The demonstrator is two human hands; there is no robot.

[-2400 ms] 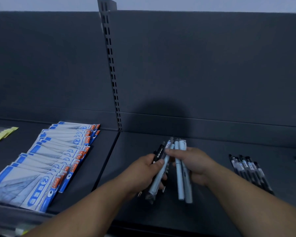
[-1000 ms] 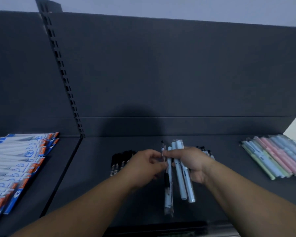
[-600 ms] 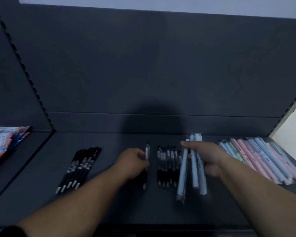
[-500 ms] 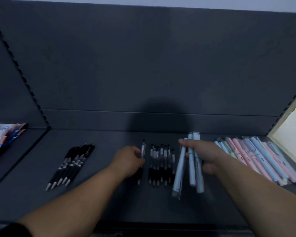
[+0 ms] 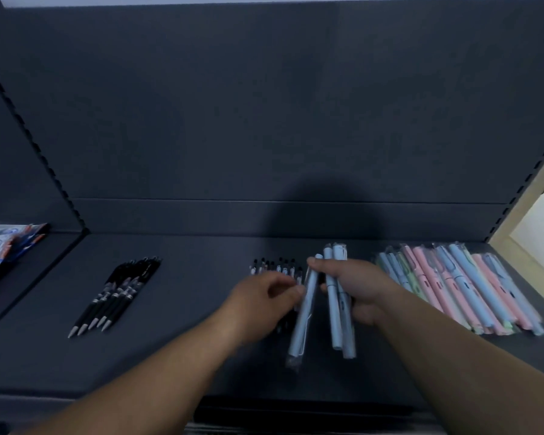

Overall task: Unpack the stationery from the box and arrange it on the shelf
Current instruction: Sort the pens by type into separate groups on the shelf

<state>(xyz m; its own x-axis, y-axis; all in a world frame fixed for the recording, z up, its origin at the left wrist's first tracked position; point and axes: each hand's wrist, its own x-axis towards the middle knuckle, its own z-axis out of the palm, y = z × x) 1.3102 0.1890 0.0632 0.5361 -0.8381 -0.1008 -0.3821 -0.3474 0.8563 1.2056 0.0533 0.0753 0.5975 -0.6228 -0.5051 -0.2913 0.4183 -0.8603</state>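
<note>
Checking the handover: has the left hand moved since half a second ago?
Yes. The left hand has left the black pens and shifted right to the pale blue pens.

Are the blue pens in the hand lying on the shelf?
No, held up: the right hand grips the blue pens above the shelf.

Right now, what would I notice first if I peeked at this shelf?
Probably the pale blue pens fanned out in the right hand at the middle, with the left hand reaching toward one. Next, the pink, blue and green pens piled at the right, and black pens lying left.
</note>
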